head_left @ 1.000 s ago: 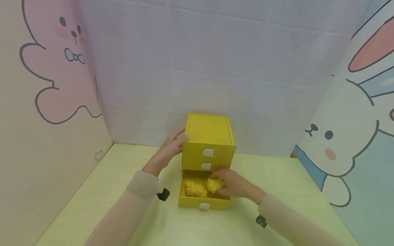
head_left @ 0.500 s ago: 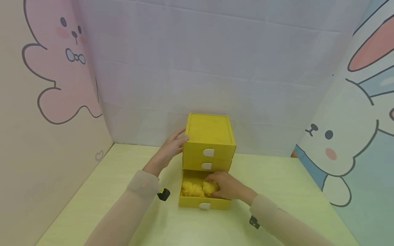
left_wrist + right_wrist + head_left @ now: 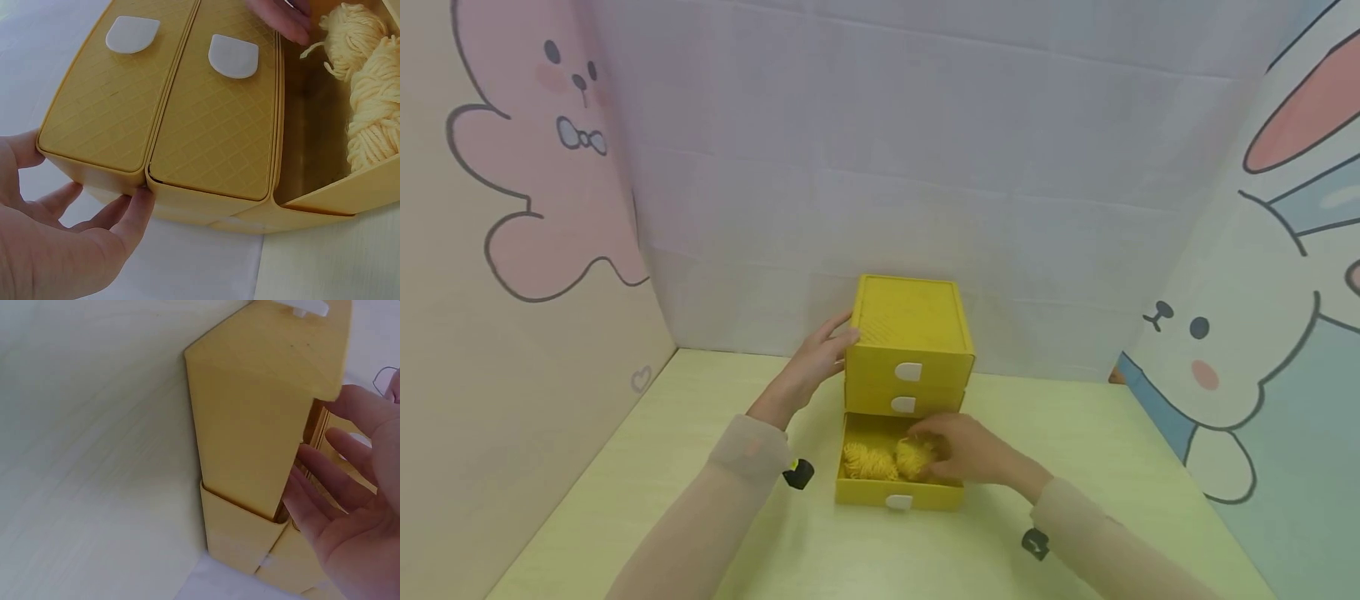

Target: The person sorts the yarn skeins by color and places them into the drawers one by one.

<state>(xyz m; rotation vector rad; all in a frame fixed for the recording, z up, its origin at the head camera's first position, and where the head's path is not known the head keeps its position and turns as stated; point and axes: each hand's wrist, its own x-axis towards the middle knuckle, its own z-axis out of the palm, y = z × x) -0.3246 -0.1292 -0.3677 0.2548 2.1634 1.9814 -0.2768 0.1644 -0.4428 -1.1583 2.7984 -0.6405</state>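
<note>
A yellow drawer cabinet [image 3: 910, 317] with white tab handles stands against the back wall. Its bottom drawer [image 3: 891, 493] is pulled out. Inside lie a yellow yarn bundle [image 3: 870, 462] on the left and a yellow yarn ball [image 3: 912, 458] beside it. My left hand [image 3: 808, 362] rests on the cabinet's left side, fingertips touching near the top front corner. My right hand [image 3: 970, 450] reaches over the drawer's right wall, its fingers beside the yarn ball. In the left wrist view, a small gap separates its visible fingers [image 3: 281, 17] from the yarn [image 3: 353, 37].
The two upper drawers [image 3: 215, 119] are closed. A pale tabletop [image 3: 760, 533] extends in front and to both sides. White cloth [image 3: 910, 150] covers the back, with cartoon-printed panels [image 3: 1240, 350] at left and right. Black wrist cameras [image 3: 799, 474] hang below the sleeves.
The yarn ball and bundle have shifted left in the drawer. My right hand moved left with the ball, then drew back right, away from it. My left hand stays put.
</note>
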